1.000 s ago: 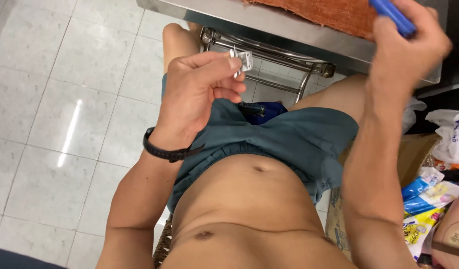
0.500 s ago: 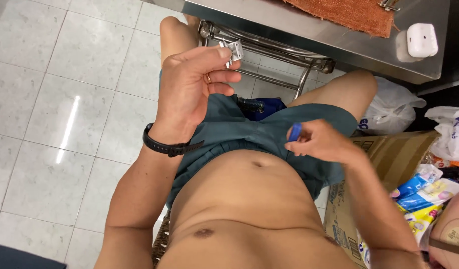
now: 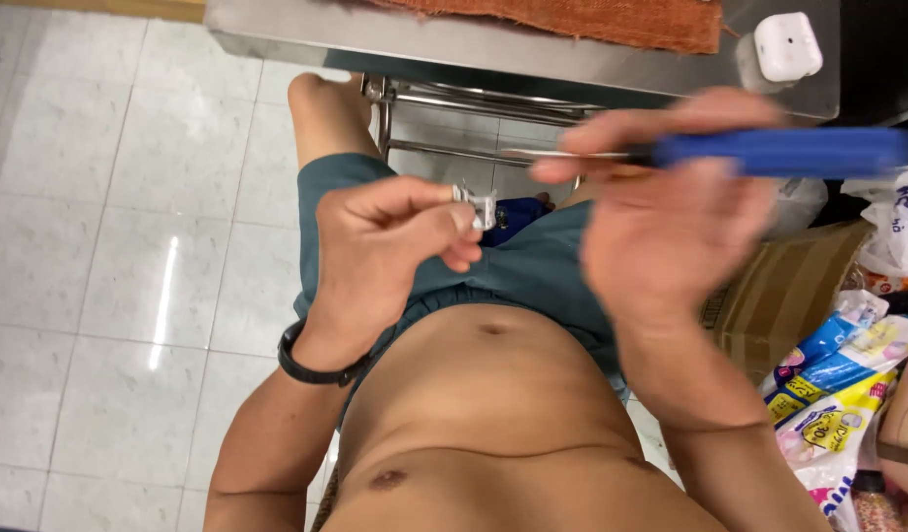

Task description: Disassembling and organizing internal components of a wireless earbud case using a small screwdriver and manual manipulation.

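- Two bare hands are raised in front of a seated person's lap, seen from above by the head camera.
- Left hand (image 3: 390, 236) is curled nearly closed, with thumb and fingertips pinching a small silvery metal part (image 3: 477, 205); a black wristband (image 3: 311, 363) sits on that wrist.
- Right hand (image 3: 671, 212) is closed around a blue-handled screwdriver (image 3: 784, 151), which lies roughly level, handle pointing to the person's right and its thin metal shaft pointing left.
- The shaft's tip ends just above and to the right of the metal part; whether the two touch cannot be told, since the right hand is blurred.
- Both things are held in the air over teal shorts (image 3: 533, 271), below the near edge of the worktop.
- A steel worktop (image 3: 493, 49) runs across the top of the view, with an orange-brown cloth (image 3: 592, 20) lying on it and a small white rounded case (image 3: 789, 44) near its right end.
- Metal bars of the worktop's frame (image 3: 474, 103) show under that edge, beside the person's knee.
- A brown cardboard box (image 3: 799, 286) stands at the right, with colourful plastic packets (image 3: 838, 384) near it on the floor.
- Pale glossy floor tiles (image 3: 109, 246) fill the left side.
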